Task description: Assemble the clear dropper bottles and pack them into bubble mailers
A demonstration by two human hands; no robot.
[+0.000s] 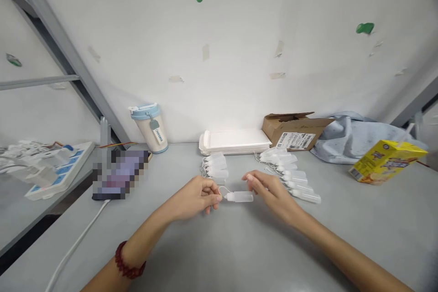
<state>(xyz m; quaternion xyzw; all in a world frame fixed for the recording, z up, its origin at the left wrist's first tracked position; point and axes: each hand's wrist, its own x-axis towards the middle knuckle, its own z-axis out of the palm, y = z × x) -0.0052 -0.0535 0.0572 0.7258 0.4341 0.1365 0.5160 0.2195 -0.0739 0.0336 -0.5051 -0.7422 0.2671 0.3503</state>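
Observation:
Just left of the middle, my left hand (200, 196) is closed, its thumb and fingertips pinching the narrow tip end of a small clear squeeze bottle (241, 197). This bottle lies sideways, base to the right, and a thin white cord loops at its neck. Above the bottle's base is my right hand (270, 189), its thumb and index finger drawn together; anything between them is too small to make out. Similar bottles (216, 163) lie in a stack behind my left hand. Beyond my right hand, several more bottles (301, 187) form a slanting row.
White flat packs (236, 139) are piled against the wall, beside an opened cardboard box (297, 134). A pale blue cloth (359, 134) and a yellow carton (386, 162) stand right. To the left are a tumbler (150, 130), a charging phone (125, 175) and a power strip (65, 171).

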